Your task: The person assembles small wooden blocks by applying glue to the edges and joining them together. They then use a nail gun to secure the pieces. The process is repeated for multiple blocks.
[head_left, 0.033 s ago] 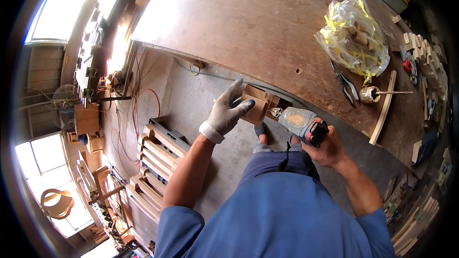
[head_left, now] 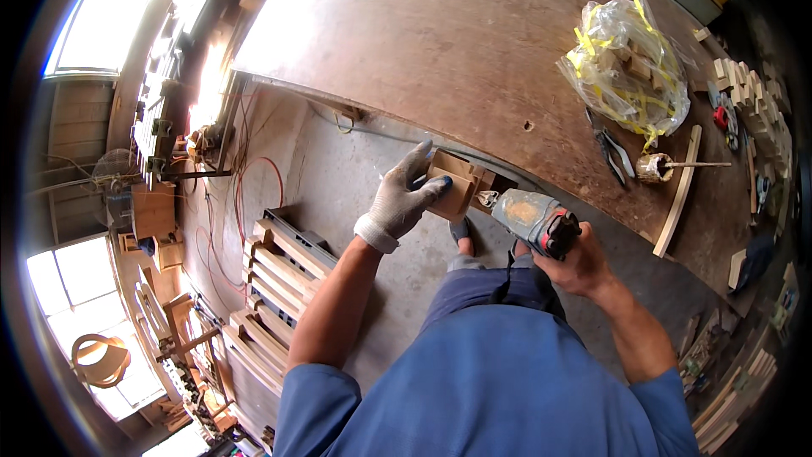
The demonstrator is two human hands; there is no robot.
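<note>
My left hand (head_left: 397,195), in a pale glove with dark blue fingertips, is at a small pale wooden piece (head_left: 454,195) beside the bench's front edge. Its thumb presses on the piece and the fingers lie along the left end; the underside is hidden. My bare right hand (head_left: 577,264) wraps round a dusty grey power tool (head_left: 526,216) with a red and black rear. The tool's metal nose (head_left: 488,198) points left at the wooden piece, very close to its right side. I cannot tell whether they touch.
On the brown workbench (head_left: 423,51) lie a clear plastic bag with yellow strips (head_left: 630,63), pliers (head_left: 613,154), a pot with a stick (head_left: 655,167) and a wooden strip (head_left: 679,195). Slatted wooden frames (head_left: 283,275) stand at left, near a red hose (head_left: 275,171).
</note>
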